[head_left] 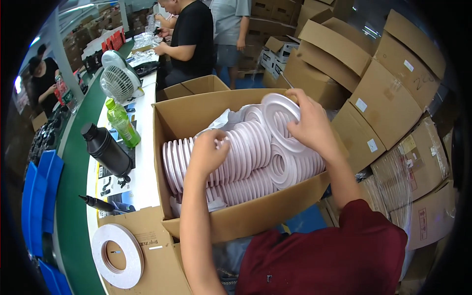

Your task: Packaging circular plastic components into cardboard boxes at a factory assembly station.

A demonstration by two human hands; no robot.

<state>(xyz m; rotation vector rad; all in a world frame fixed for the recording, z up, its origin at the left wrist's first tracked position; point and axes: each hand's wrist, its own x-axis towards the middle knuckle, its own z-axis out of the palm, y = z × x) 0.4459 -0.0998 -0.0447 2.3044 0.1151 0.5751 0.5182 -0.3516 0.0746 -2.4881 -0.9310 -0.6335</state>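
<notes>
An open cardboard box (241,216) in front of me holds rows of pale pinkish-white rings (246,147) packed on edge. My right hand (312,123) pinches the rim of one pale ring (272,110), tilted above the box's right half with its round opening showing. Over the left part of the upper row hovers or rests my left hand (209,150); its fingers curl loosely, thumb apart from the forefinger, and nothing shows between them. Whether it touches the rings cannot be made out. Crumpled white wrapping (223,120) lies behind the rows.
To the left, a white bench (147,182) carries a black bottle (105,150), a green drink bottle (121,123) and a fan (118,81). Flat rings (100,246) lie on cardboard at lower left. Cartons (383,103) crowd the right. People (191,39) stand or work beyond.
</notes>
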